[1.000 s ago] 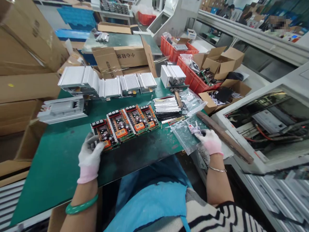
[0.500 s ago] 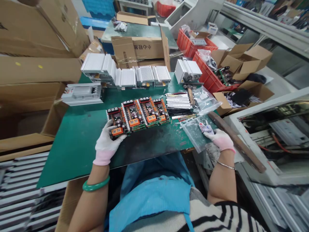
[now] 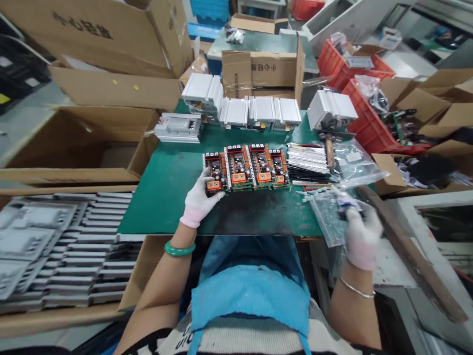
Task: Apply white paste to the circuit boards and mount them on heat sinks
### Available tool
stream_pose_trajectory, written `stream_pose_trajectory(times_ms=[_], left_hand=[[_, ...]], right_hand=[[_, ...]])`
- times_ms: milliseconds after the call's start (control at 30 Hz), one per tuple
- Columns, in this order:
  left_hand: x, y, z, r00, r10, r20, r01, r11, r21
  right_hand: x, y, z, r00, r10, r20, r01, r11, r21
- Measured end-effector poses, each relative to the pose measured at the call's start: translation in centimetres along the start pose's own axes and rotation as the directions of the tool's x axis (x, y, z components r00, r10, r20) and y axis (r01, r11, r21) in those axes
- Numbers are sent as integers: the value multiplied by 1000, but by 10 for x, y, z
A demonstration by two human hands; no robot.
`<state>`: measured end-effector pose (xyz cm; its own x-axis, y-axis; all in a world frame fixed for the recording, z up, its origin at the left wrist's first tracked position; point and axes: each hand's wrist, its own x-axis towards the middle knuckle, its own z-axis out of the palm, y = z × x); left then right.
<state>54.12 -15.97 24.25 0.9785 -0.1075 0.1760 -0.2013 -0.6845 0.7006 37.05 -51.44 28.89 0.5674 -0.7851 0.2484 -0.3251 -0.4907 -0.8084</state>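
My left hand, in a white glove with a pink cuff, grips the near left corner of the leftmost circuit board, fingers on its left side and thumb along the front. That board stands in a row of several stacked boards with orange terminal blocks. At the right, my gloved right hand is blurred; its fingers close on a small white-and-purple thing, smeared too, whose kind I cannot make out. Beneath it lies a clear plastic bag at the table edge.
Finned metal housings line the back of the green table. Metal strips and a hammer lie right of the boards. A long wooden bar slants at the right. Cardboard boxes and red crates flank the table.
The view has swung left, so everything sits further right. My right hand has shifted and turned over the small white-and-purple thing. My left hand stays on the leftmost circuit board.
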Motion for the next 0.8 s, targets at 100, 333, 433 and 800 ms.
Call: stream_pose_trajectory(times_ms=[100, 333, 433, 800], left_hand=[[-1, 1, -1, 999, 23, 33, -22, 999, -37], [1, 2, -13, 993, 26, 114, -33, 998, 57], [4, -1, -17, 984, 44, 172, -59, 995, 79], [26, 0, -24, 973, 91, 210, -112, 989, 94]], right_hand=[[-24, -28, 44, 870, -223, 439, 108, 957, 270], [-40, -65, 129, 384, -417, 824, 175, 909, 378], [-35, -64, 146, 380, -415, 827, 248, 907, 342], [-39, -67, 154, 496, -396, 772, 82, 907, 413]])
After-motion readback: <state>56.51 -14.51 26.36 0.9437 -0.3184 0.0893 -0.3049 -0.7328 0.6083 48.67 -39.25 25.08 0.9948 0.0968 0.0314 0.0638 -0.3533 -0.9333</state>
